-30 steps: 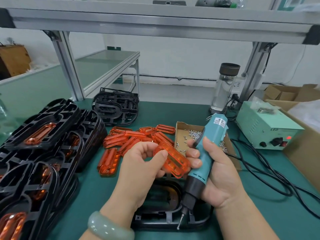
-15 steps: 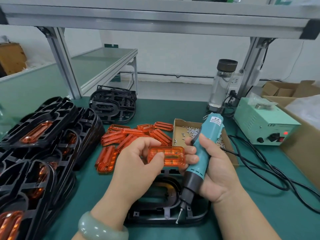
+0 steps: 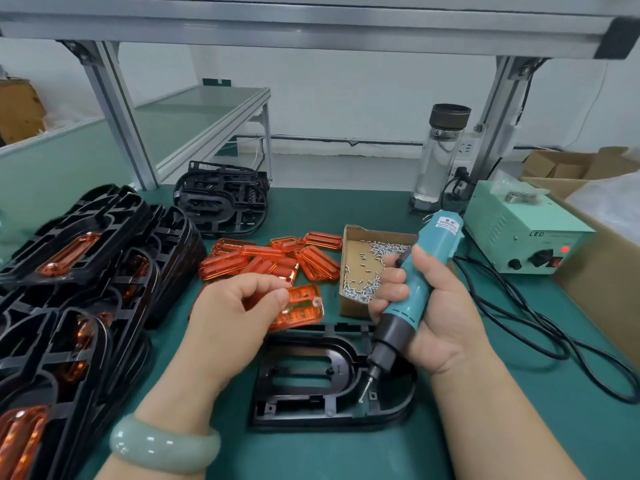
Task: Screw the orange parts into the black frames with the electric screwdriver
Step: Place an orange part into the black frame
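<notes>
Released by the right hand [image 3: 441, 317], now wrapped round the electric screwdriver [image 3: 420, 282] alone, the orange part [image 3: 303, 306] is pinched in the left hand [image 3: 235, 313] near the far edge of the black frame [image 3: 332, 386] on the table [image 3: 519, 431], apparently ready for seating.

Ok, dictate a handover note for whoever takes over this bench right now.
Left hand holds one orange part near the black frame, not seated yet.
Right hand grips the electric screwdriver, bit down over that frame.
Loose orange parts and the screw box lie behind.
Done: fitted frames stacked at left.
Left: seat this part, screw it, then the rest.
</notes>
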`<state>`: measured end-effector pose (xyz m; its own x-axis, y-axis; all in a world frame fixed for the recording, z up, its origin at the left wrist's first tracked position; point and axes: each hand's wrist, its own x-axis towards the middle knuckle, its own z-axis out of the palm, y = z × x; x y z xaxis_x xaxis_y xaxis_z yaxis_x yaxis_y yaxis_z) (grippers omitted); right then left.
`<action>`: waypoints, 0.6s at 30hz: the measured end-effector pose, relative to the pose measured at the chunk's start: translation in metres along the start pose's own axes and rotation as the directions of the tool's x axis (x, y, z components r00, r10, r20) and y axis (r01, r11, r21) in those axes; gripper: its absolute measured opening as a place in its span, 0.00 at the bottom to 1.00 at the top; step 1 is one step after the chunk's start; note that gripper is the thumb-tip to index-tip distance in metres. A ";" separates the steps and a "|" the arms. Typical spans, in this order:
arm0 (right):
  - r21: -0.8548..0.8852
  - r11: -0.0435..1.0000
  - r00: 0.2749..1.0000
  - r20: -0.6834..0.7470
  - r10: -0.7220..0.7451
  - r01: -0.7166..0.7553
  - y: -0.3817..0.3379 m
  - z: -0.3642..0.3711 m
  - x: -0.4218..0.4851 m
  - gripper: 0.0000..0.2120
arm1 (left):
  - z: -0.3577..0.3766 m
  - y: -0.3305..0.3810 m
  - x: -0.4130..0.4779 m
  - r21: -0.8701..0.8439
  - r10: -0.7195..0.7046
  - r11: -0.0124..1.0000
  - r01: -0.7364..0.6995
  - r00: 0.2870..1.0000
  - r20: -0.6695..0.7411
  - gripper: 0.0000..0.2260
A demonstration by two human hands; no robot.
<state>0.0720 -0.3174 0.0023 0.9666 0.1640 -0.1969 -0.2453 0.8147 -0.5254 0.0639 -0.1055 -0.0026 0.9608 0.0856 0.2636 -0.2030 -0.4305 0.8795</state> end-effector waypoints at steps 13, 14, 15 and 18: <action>0.012 1.000 1.000 0.002 -0.029 0.029 -0.004 -0.006 0.003 0.11 | 0.002 -0.003 -0.014 0.246 -0.039 0.969 -0.038 0.952 0.303 0.07; 0.014 0.999 0.999 -0.001 -0.032 0.032 -0.004 -0.006 0.003 0.11 | 0.002 -0.003 -0.014 0.268 -0.046 0.963 -0.040 0.951 0.306 0.07; 0.015 0.999 0.999 -0.003 -0.034 0.034 -0.004 -0.006 0.003 0.11 | 0.003 -0.004 -0.013 0.286 -0.048 0.957 -0.043 0.951 0.305 0.08; 0.014 0.999 0.999 -0.015 -0.036 0.036 -0.004 -0.006 0.003 0.11 | 0.004 -0.005 -0.011 0.355 -0.038 0.932 -0.077 0.952 0.305 0.09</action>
<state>0.0753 -0.3235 -0.0013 0.9736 0.1263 -0.1899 -0.2089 0.8281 -0.5202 0.0549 -0.1078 -0.0115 0.9795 -0.1765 0.0968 -0.1960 -0.7266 0.6585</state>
